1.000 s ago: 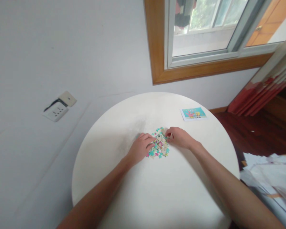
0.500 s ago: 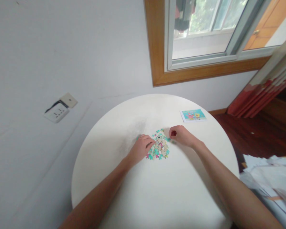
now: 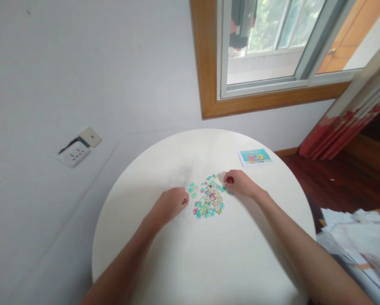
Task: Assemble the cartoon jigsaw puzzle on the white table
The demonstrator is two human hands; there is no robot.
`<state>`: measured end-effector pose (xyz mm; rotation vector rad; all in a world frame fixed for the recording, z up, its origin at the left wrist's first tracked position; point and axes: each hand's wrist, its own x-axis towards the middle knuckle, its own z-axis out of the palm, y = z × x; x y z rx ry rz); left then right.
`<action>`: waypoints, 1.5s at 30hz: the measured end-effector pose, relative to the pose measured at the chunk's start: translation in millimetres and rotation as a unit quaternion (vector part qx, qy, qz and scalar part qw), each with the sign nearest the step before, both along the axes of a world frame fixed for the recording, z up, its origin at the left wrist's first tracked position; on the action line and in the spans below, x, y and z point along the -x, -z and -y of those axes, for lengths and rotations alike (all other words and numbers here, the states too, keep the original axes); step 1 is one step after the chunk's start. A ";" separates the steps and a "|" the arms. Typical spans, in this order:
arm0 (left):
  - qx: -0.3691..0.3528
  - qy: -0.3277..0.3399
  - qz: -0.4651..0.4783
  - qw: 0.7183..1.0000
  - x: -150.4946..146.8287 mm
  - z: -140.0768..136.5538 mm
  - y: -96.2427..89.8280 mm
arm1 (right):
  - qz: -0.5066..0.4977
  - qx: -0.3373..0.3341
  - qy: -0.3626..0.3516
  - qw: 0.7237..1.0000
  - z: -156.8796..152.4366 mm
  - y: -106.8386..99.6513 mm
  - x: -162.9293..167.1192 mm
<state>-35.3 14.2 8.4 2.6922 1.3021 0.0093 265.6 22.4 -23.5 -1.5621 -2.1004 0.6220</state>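
Observation:
A pile of small jigsaw puzzle pieces [image 3: 210, 201], turquoise, pink and beige, lies in the middle of the round white table [image 3: 190, 258]. My left hand [image 3: 171, 204] is just left of the pile, its fingers curled together; whatever they hold is too small or hidden to make out. A small cluster of turquoise pieces [image 3: 193, 188] lies between that hand and the pile. My right hand [image 3: 240, 183] is at the pile's upper right edge, thumb and fingers pinched near a few turquoise pieces. What is in that pinch cannot be made out.
A turquoise picture card [image 3: 255, 157] with cartoon figures lies at the table's far right. White papers [image 3: 358, 237] are heaped beside the table on the right. Behind it are the wall with a socket [image 3: 74, 153], a window [image 3: 266, 51] and a red and white curtain [image 3: 342, 114].
My left hand has drawn back left, off the pile, uncovering the turquoise pieces at its left side. My right hand has stayed almost in place. The camera has shifted slightly.

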 end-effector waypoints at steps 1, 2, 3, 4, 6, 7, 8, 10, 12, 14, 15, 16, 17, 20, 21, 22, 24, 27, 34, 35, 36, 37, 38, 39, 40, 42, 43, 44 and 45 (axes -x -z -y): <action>0.014 0.004 0.009 1.000 0.4 -0.5 1.8 | -0.010 -0.005 -0.015 1.000 2.7 -3.2 4.4; 0.025 0.004 0.025 0.999 0.1 -1.2 3.3 | -0.019 -0.007 -0.034 0.999 5.7 -6.2 9.6; 0.029 0.002 0.046 0.999 -1.1 -1.9 4.7 | -0.022 -0.004 -0.051 0.998 8.6 -8.9 15.2; 0.028 0.000 0.071 0.997 -3.8 -2.2 6.0 | -0.019 0.001 -0.062 0.998 11.6 -11.1 20.8; 0.005 0.005 0.121 0.993 -13.7 -1.1 9.5 | 0.004 0.013 -0.067 0.998 16.5 -13.5 30.7; -0.009 0.014 0.144 0.989 -20.6 0.2 12.0 | 0.018 0.017 -0.063 0.998 18.4 -13.8 34.5; -0.023 0.026 0.167 0.985 -28.2 1.7 15.0 | 0.030 0.019 -0.058 0.998 19.7 -13.6 37.5; -0.043 0.041 0.184 0.981 -43.3 4.2 22.0 | 0.041 0.024 -0.055 0.997 21.1 -12.1 40.9; -0.053 0.049 0.170 0.983 -54.6 5.0 28.6 | 0.040 0.032 -0.058 0.997 21.3 -10.0 42.3; -0.052 0.049 0.163 0.984 -60.3 4.0 32.5 | 0.035 0.032 -0.065 0.997 21.1 -8.1 42.7; -0.050 0.049 0.163 0.984 -61.1 3.2 33.4 | 0.028 0.029 -0.070 0.997 21.0 -7.6 42.8; -0.048 0.047 0.164 0.984 -61.1 2.5 33.6 | 0.015 0.028 -0.077 0.996 20.9 -7.4 42.5; -0.047 0.046 0.166 0.984 -60.4 2.1 33.5 | -0.006 0.032 -0.087 0.996 20.6 -7.8 41.7; -0.047 0.051 0.162 0.984 -57.8 2.0 33.0 | -0.081 0.056 -0.100 0.990 18.4 -12.4 33.6; -0.051 0.055 0.159 0.984 -57.5 2.2 33.1 | -0.097 0.050 -0.088 0.990 17.1 -14.8 28.5; -0.056 0.060 0.157 0.984 -57.5 2.4 33.3 | -0.102 0.036 -0.068 0.992 15.6 -17.1 22.3; -0.067 0.066 0.163 0.982 -57.8 1.9 32.8 | -0.084 -0.005 -0.009 0.996 11.9 -20.6 7.9; -0.072 0.040 0.201 0.976 -54.1 -2.2 27.6 | -0.002 -0.005 0.049 0.999 6.3 -20.1 -11.2; 0.113 -0.089 0.148 0.978 4.6 -20.7 9.2 | 0.095 0.073 0.041 0.992 3.3 -15.2 -17.4; 0.149 -0.098 0.128 0.976 13.9 -22.4 8.8 | 0.106 0.078 0.038 0.991 4.1 -16.2 -16.6; 0.179 -0.109 0.112 0.971 21.5 -23.6 8.9 | 0.117 0.081 0.036 0.989 5.0 -17.4 -15.8; 0.207 -0.116 0.101 0.966 27.4 -24.4 9.3 | 0.128 0.079 0.038 0.988 5.7 -18.4 -15.1; 0.224 -0.122 0.091 0.963 31.5 -24.9 10.0 | 0.135 0.074 0.040 0.987 6.2 -19.2 -14.3; 0.237 -0.126 0.081 0.960 34.0 -25.1 10.7 | 0.140 0.065 0.045 0.987 6.4 -19.6 -13.5; 0.246 -0.127 0.071 0.958 35.2 -25.3 11.4 | 0.142 0.057 0.051 0.987 6.4 -19.6 -12.7; 0.253 -0.122 0.047 0.959 34.8 -25.2 12.3 | 0.142 0.052 0.063 0.986 6.0 -18.7 -11.5; 0.248 -0.122 0.036 0.960 33.1 -25.0 12.6 | 0.142 0.059 0.063 0.986 5.8 -18.2 -11.5; 0.232 -0.123 0.029 0.964 30.4 -24.4 12.7 | 0.141 0.070 0.059 0.986 5.8 -17.9 -11.8; 0.203 -0.127 0.030 0.970 26.1 -23.3 12.9 | 0.139 0.083 0.052 0.985 6.0 -17.9 -12.5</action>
